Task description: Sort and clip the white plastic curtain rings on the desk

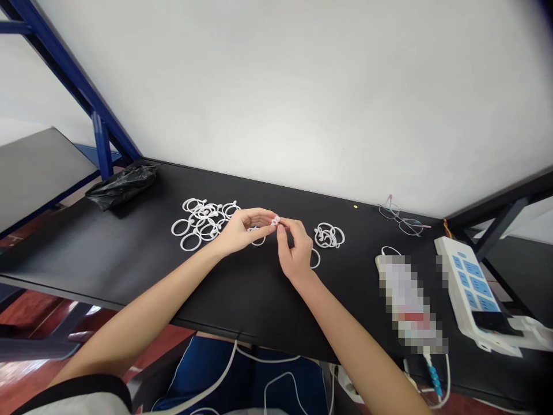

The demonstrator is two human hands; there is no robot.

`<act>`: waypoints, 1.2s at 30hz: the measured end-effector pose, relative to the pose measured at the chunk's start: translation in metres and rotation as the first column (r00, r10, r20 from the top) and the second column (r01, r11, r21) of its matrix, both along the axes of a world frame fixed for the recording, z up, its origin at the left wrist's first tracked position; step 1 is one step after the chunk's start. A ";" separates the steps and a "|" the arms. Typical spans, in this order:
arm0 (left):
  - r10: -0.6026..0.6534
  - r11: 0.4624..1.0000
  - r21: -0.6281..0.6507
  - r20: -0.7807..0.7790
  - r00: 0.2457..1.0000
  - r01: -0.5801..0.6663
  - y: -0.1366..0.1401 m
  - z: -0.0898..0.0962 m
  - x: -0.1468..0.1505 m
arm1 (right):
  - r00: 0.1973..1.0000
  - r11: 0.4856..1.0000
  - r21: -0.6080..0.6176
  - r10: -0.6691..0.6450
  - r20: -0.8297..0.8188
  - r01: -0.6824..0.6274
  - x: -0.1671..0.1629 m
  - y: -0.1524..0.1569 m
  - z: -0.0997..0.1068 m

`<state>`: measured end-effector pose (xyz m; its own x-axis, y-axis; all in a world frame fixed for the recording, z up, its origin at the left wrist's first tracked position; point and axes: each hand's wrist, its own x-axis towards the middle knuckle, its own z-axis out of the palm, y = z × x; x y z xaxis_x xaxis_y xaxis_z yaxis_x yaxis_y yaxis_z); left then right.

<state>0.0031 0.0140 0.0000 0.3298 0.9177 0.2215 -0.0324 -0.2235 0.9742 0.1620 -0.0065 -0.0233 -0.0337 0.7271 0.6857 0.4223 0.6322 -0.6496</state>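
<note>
Now our left hand (pixel 240 231) and right hand (pixel 295 248), nearly closed, are pinching a small white piece (pixel 275 221) at twelve o'clock; we should be steadying it lightly, white rings (pixel 206 226) lying at eleven.

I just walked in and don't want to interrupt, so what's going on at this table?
A person is working with both bare hands: the left hand and right hand meet above the black table, a small white piece between their fingertips. A larger pile of white rings lies to the left, and a smaller cluster of rings to the right. Eyeglasses and a power strip sit farther right.
</note>
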 end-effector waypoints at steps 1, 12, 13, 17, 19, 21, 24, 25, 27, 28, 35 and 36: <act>0.000 1.000 0.001 0.002 1.000 0.000 0.000 0.000 0.000 | 1.000 1.000 -0.009 0.007 -0.005 -0.007 0.000 -0.001 0.001; 0.035 0.998 0.050 -0.037 0.999 -0.033 0.003 -0.005 -0.002 | 0.999 0.999 -0.042 -0.007 -0.036 0.006 -0.002 -0.001 -0.001; 0.035 0.998 0.055 -0.033 0.999 -0.033 0.003 -0.006 -0.002 | 0.999 0.999 -0.042 -0.005 -0.034 0.003 -0.002 -0.001 0.000; 0.012 1.000 0.009 0.009 1.000 -0.012 0.004 -0.006 -0.002 | 1.000 0.999 -0.034 0.002 -0.025 -0.003 -0.002 -0.002 0.001; -0.009 0.999 -0.044 0.031 0.999 0.011 0.003 -0.005 -0.002 | 1.000 1.000 -0.026 -0.001 -0.021 0.001 -0.002 -0.002 0.001; -0.032 0.995 -0.090 0.042 0.999 0.036 0.002 -0.004 -0.003 | 1.000 0.999 -0.033 -0.016 -0.015 0.016 -0.001 -0.002 0.001; -0.078 0.991 -0.109 0.042 0.996 0.082 0.002 -0.002 -0.004 | 0.999 0.997 -0.076 -0.029 -0.021 0.028 -0.001 -0.002 0.000; -0.095 0.990 -0.106 0.037 0.995 0.098 0.002 -0.002 -0.004 | 0.999 0.996 -0.089 -0.026 -0.031 0.024 -0.001 -0.002 0.000; -0.123 0.987 -0.100 0.017 0.992 0.124 0.002 -0.001 -0.005 | 0.998 0.995 -0.101 -0.016 -0.058 0.011 -0.001 -0.002 0.000; -0.133 0.986 -0.101 0.002 0.991 0.133 0.002 -0.001 -0.005 | 0.997 0.995 -0.098 -0.016 -0.072 0.009 -0.001 -0.002 0.000; -0.186 0.977 -0.122 -0.064 0.980 0.177 0.000 0.002 -0.006 | 0.994 0.998 -0.067 -0.010 -0.109 0.003 -0.001 -0.001 -0.001; -0.192 0.974 -0.128 -0.053 0.980 0.185 0.000 0.002 -0.005 | 0.993 0.998 -0.069 -0.004 -0.114 -0.004 -0.001 -0.001 -0.001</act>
